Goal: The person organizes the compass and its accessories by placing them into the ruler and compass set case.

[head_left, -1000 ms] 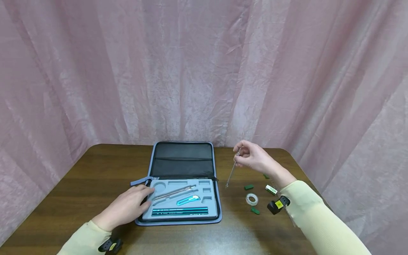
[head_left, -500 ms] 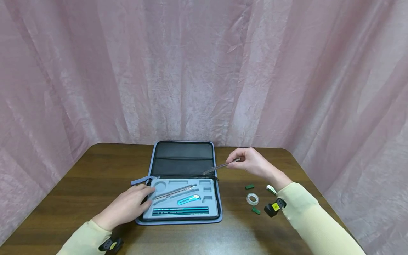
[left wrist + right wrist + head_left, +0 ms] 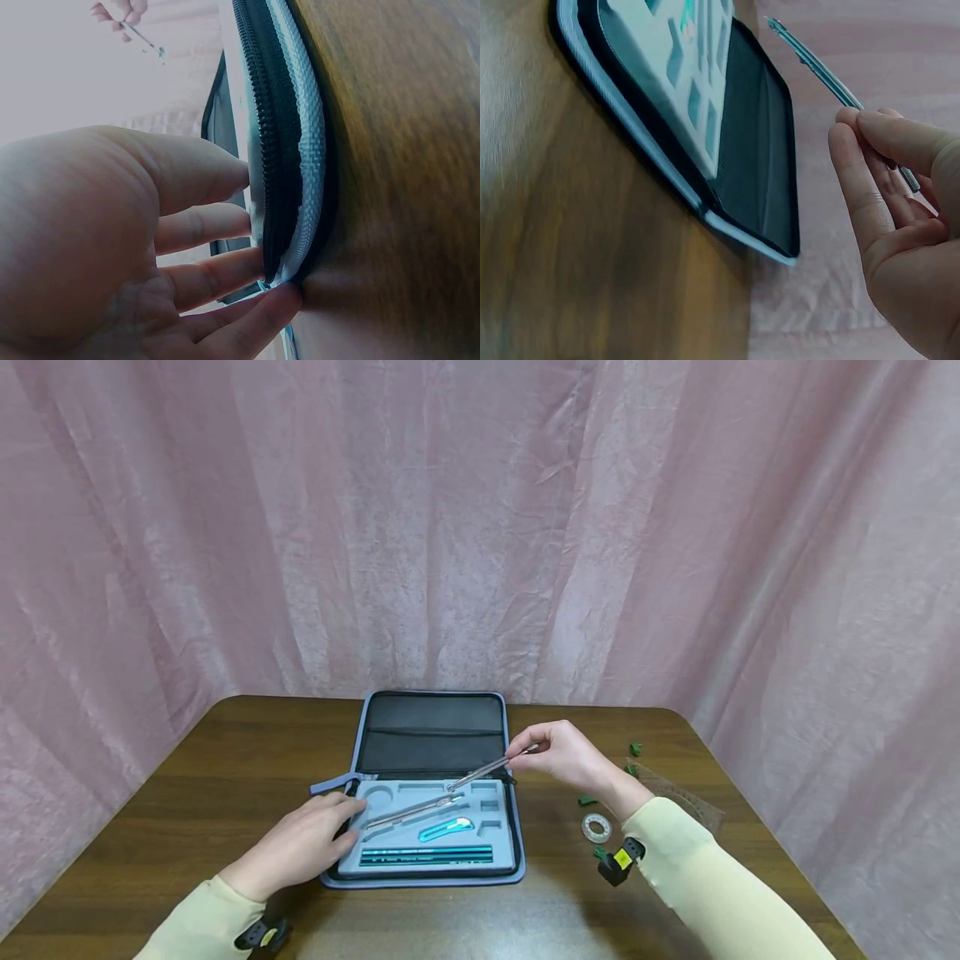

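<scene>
My right hand (image 3: 551, 752) pinches a slim folded metal compass (image 3: 480, 772) between thumb and fingers. Its far end slants down to the left, over the back of the grey tray (image 3: 352, 860) in the zip case (image 3: 423, 885). My left hand (image 3: 311, 839) rests at the case's left edge, fingers fairly straight; in the left wrist view its fingertips touch the zipped rim (image 3: 304, 150). Set in the tray are another metal instrument (image 3: 408, 812), a turquoise utility knife (image 3: 446, 829) and dark green pencils (image 3: 425, 856). Several other tray recesses hold nothing.
Right of the case lie a clear ring (image 3: 596, 828) like a tape roll, a green block (image 3: 587, 800) and other small green pieces (image 3: 635, 749). A transparent ruler-like sheet (image 3: 686, 802) lies partly under my right forearm. A pink curtain (image 3: 480, 527) hangs behind the table.
My right hand has moved left and the compass has swung from steeply downward to a shallow slant over the tray. My left hand stays at the case edge.
</scene>
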`<state>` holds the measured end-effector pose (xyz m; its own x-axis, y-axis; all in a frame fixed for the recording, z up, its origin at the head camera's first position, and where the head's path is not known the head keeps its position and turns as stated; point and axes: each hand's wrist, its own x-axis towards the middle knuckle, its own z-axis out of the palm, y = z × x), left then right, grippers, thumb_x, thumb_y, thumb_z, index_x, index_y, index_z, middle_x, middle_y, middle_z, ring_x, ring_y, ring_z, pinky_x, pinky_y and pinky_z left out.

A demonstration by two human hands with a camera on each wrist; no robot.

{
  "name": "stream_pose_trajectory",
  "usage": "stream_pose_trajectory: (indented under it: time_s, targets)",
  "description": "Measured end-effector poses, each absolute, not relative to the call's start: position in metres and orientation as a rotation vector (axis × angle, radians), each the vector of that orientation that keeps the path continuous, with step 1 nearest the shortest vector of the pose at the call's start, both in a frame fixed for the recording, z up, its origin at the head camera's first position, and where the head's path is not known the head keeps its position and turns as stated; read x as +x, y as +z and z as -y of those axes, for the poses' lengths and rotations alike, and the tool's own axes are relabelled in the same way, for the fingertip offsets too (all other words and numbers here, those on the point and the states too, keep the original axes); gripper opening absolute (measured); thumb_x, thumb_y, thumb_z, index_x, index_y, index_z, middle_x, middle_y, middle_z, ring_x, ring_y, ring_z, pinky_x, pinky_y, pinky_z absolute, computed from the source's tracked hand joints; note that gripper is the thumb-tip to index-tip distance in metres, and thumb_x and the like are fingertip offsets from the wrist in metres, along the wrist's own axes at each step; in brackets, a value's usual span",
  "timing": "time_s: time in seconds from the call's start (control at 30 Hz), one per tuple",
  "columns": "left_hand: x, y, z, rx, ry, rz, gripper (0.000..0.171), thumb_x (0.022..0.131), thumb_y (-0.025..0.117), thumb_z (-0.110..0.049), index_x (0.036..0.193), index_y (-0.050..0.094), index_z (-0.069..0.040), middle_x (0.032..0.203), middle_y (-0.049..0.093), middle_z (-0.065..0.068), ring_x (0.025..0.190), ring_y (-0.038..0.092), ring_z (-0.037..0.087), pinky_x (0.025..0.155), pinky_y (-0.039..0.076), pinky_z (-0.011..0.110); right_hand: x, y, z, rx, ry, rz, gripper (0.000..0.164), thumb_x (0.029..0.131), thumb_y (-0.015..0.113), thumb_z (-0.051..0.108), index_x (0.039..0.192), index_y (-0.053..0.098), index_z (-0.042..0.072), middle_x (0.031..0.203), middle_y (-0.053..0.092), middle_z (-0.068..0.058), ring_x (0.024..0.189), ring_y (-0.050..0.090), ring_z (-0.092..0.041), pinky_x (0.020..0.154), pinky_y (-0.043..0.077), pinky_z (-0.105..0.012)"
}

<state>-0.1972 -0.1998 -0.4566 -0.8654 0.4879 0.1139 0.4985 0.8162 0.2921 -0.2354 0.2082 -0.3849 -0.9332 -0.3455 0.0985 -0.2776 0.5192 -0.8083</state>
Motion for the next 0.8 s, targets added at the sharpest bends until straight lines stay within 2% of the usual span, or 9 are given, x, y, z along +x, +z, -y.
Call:
stream_pose_trajectory:
  time_s: [0.33,0.8]
  targets:
    - [-0.198,-0.457,0.2,-0.804,-0.486,2.96,0.038,0.103,0.079,-0.017,0.139,0.074,-0.003,0.137,0.071,0.016,0.126,0.067,0.038,0.105,0.055,0.059,-0.24,-0.401,-0.178,-0.611,-1.438,-2.565,0.012,0.094,0.09,0.015,0.104,0.085,0.011,0.111,0.079,-0.001,0.096,0.07,-0.017,0.083,0.054,-0.032]
    - [-0.197,-0.453,0.199,-0.798,-0.482,2.966,0.038,0.104,0.079,-0.018,0.139,0.074,-0.003,0.138,0.07,0.017,0.127,0.066,0.039,0.105,0.054,0.06,-0.239,-0.415,-0.141,-0.696,-1.44,-2.425,0.006,0.096,0.087,0.009,0.101,0.084,0.007,0.112,0.079,0.001,0.107,0.07,-0.017,0.088,0.056,-0.029]
